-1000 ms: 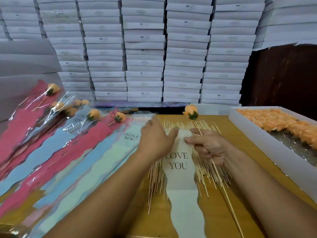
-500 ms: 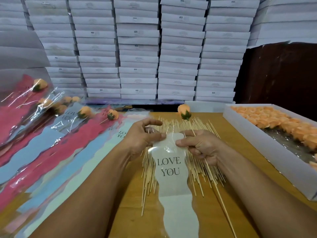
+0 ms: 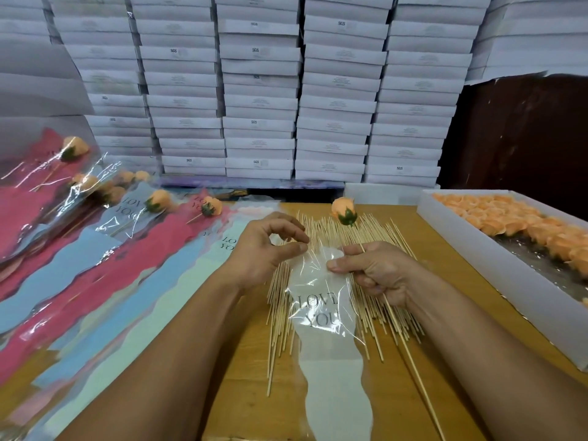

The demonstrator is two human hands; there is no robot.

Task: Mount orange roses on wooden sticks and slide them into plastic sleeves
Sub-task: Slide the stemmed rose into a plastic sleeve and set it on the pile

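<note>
- A clear, crinkled plastic sleeve [image 3: 321, 300] printed "LOVE YOU", with a wavy pale paper backing, is laid lengthwise on the wooden table [image 3: 445, 281], over a spread of thin, pale wooden sticks [image 3: 280, 300].
- The sleeve's upper edge is pinched by the left hand [image 3: 267, 249] between thumb and curled forefinger, at its left side.
- The opposite side of the sleeve's mouth is pinched by the right hand [image 3: 375, 268], whose remaining fingers are clenched around one long stick [image 3: 410, 358].
- That stick is run diagonally through the right fist; at its far end a rounded orange rose [image 3: 342, 209] with a green calyx is carried, held above the scattered sticks and outside the sleeve.
- A shallow white rectangular tray [image 3: 496, 281] is seen at the right, on the table, filled at its far part with soft-looking loose orange rose heads [image 3: 509, 218].
- To the left, overlapping glossy sleeves in red, blue and pale tones [image 3: 95, 275] are fanned out, several with roses inside.
- Flat white boxes [image 3: 261, 90] are stacked in tall columns behind the table.
</note>
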